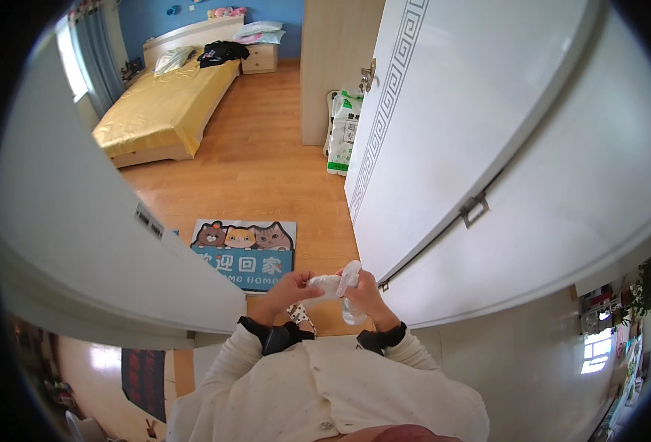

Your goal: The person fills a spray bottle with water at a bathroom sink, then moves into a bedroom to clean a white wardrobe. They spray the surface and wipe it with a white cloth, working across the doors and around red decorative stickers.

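Note:
In front of my body, both hands are on a crumpled white, soft thing (328, 286), thin and partly see-through like a wipe or plastic film; its exact kind I cannot make out. My left hand (287, 292) pinches its left end between thumb and fingers. The fingers of my right hand (365, 296) close round the other end, where a loose part stands up and another hangs below. A dark band circles each wrist over white sleeves. Beneath the hands lies the doorway floor, with a spotted shoe (300, 317) partly showing.
A white door (443, 125) with a metal handle (368, 75) stands open at the right, and a white door frame (149, 221) rises at the left. Ahead lie a blue doormat (252, 259) with cartoon cats, a bed (165, 107) with a yellow cover, and white-green packages (342, 136).

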{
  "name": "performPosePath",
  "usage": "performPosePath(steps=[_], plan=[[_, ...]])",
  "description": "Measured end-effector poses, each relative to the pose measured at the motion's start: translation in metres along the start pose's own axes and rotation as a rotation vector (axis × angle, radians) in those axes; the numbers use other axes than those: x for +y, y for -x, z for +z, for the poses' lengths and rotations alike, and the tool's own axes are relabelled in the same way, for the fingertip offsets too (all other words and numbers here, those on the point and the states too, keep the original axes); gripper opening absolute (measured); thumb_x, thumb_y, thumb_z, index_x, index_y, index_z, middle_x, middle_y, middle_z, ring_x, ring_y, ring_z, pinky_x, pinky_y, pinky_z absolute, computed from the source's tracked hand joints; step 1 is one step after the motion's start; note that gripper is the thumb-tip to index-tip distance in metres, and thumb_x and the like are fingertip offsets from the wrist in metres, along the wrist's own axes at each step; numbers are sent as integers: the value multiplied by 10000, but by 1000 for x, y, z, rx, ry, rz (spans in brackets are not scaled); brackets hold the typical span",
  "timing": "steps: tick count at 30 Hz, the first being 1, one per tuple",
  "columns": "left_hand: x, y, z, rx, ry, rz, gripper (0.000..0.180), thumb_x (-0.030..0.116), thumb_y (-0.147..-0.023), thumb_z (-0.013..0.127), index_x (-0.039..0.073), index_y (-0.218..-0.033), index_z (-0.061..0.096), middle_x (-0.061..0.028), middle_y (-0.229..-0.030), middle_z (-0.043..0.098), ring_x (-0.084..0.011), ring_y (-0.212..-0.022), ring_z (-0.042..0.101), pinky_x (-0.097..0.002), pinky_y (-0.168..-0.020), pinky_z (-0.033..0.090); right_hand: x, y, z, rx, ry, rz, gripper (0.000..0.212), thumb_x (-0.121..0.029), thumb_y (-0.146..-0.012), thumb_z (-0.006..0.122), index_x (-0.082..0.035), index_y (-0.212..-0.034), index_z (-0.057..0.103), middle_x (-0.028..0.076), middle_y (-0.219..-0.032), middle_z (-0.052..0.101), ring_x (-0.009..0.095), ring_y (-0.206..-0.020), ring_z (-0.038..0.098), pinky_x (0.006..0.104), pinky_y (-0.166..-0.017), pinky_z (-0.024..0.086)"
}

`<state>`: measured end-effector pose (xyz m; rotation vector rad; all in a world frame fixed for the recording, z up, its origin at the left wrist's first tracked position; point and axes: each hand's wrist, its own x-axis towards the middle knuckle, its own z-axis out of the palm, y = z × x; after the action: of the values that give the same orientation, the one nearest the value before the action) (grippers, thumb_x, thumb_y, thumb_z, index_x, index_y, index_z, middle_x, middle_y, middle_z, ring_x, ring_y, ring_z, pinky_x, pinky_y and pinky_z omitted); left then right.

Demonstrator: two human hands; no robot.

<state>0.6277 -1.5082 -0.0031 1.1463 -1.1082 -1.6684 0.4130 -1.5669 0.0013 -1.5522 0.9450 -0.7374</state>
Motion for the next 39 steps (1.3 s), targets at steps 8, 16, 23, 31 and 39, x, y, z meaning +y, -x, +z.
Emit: performPosePath(steps=[8, 16, 23, 31, 39], plan=[[84, -123, -133, -4, 225, 210, 186, 59, -864, 653, 56, -1025, 561, 14, -940, 604, -80, -879, 557, -244, -781, 459, -39, -186, -5, -139, -274, 57, 284, -123, -803, 714, 1, -1055, 678, 31, -843, 673, 98, -730, 611, 255, -679, 502], [121, -240, -254, -26, 95, 129, 233, 11, -830, 686, 44, -1031, 573, 22, -945, 596, -81, -870, 552, -245, -751, 459, -19, -361, -5, -112, -53, 161, 229, -138, -795, 740, -1, -968, 682, 28, -767, 656, 99, -647, 599, 256, -598, 491], [135, -377, -397, 632, -220, 269, 56, 13, -860, 623, 34, -911, 613, 19, -807, 581, -62, -724, 519, -221, -633, 453, -6, -555, -25, -228, -197, 66, 206, -140, -806, 718, -12, -958, 663, 19, -782, 651, 76, -701, 591, 255, -643, 485], [188, -495, -495, 733, 652, 402, 203, 199, -972, 494, 55, -1096, 566, -24, -905, 621, -145, -769, 623, -272, -640, 520, -56, -759, 57, -598, 170, -617, 319, -148, -775, 690, -57, -1081, 668, 72, -841, 688, 170, -758, 655, 282, -727, 500], [252, -562, -663, 494, 998, 604, 406, 304, -992, 350, 48, -1227, 561, -113, -1177, 631, -257, -1058, 616, -399, -882, 518, -65, -939, 92, -641, 52, -256, 343, -183, -844, 680, -66, -1166, 659, 64, -880, 703, 124, -735, 639, 269, -673, 496]])
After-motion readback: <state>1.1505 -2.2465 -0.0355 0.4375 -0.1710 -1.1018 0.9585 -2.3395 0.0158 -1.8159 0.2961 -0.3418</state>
